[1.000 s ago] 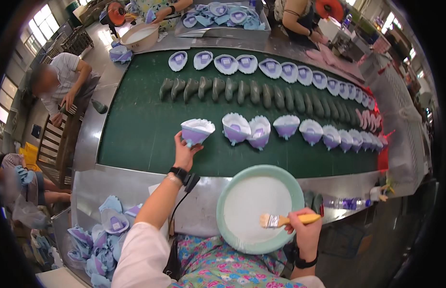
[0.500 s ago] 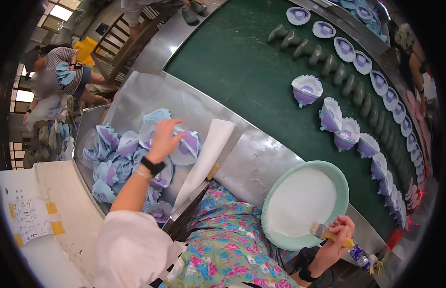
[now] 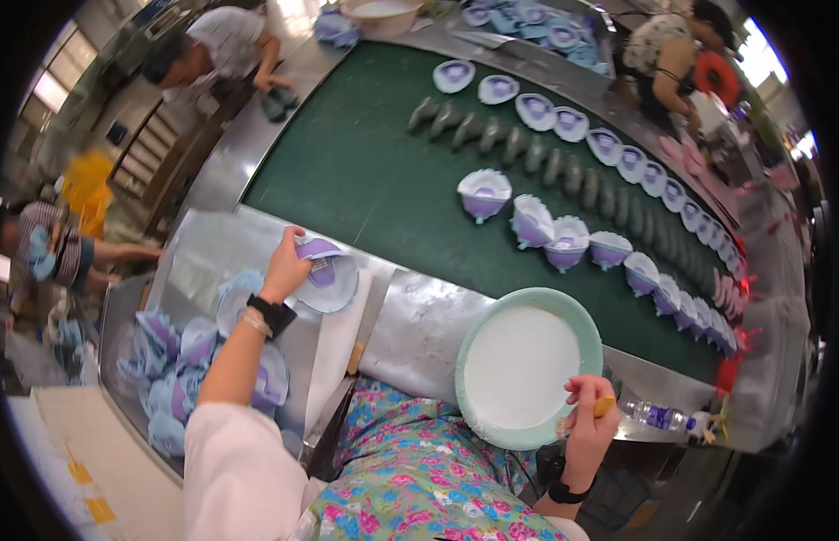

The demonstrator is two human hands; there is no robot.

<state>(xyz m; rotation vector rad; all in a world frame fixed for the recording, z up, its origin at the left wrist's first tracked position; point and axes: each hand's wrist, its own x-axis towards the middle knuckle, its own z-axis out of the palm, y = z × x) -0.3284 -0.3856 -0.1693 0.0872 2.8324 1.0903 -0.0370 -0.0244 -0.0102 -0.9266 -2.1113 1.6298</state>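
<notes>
My left hand (image 3: 287, 268) is closed on the edge of a blue and purple shoe upper (image 3: 336, 287), lifted over the metal tray beside the belt. Below it, more shoe uppers (image 3: 178, 379) lie heaped in the tray. A brush (image 3: 604, 406) with a yellow handle is gripped in my right hand (image 3: 589, 424), at the right rim of a mint green basin (image 3: 590, 347). White liquid (image 3: 519, 370) fills much of that basin. My fingers hide part of the brush, and its bristles are hard to make out.
Across the green belt (image 3: 347, 153) run rows of shoe uppers (image 3: 564, 242) and dark shoe lasts (image 3: 553, 167). A plastic bottle (image 3: 659, 416) lies right of the basin. People work around the belt; one (image 3: 225, 45) at the far left handles dark lasts.
My left hand has picked up a shoe upper from the tray and raised it toward the belt. The brush has turned in my right hand, away from the liquid. My view has shifted.
</notes>
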